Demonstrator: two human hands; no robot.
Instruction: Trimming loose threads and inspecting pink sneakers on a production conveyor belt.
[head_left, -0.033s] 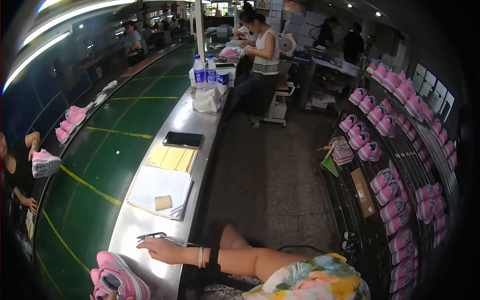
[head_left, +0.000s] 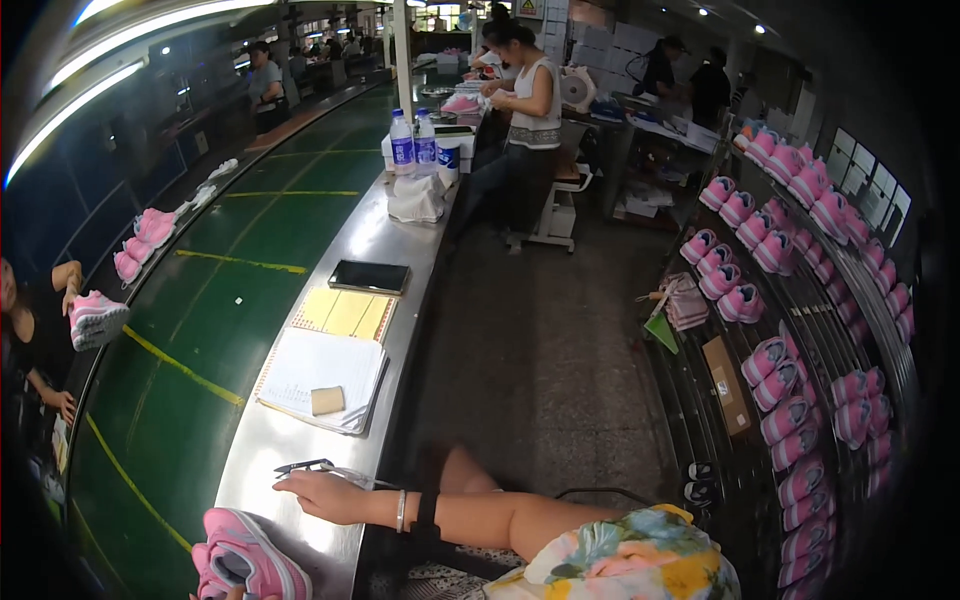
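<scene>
A pair of pink sneakers with white soles stands at the near end of the metal ledge, cut off by the lower edge. Fingertips of my left hand show at the shoe opening, closed on it; the rest of that hand is out of view. To the right, my right hand rests low over the ledge with its fingers curled together. Just beyond its knuckles is a slim dark pointed tool, perhaps thread snips. Whether the fingers touch it is hidden.
Papers with a tan block, a phone and bottles line the metal ledge. Left lies a green conveyor; a co-worker across it holds a pink shoe. Shoe racks stand right.
The pink sneakers at my left hand have shifted slightly right and down. The co-worker's shoe has tilted a little. My right hand stays almost in place.
</scene>
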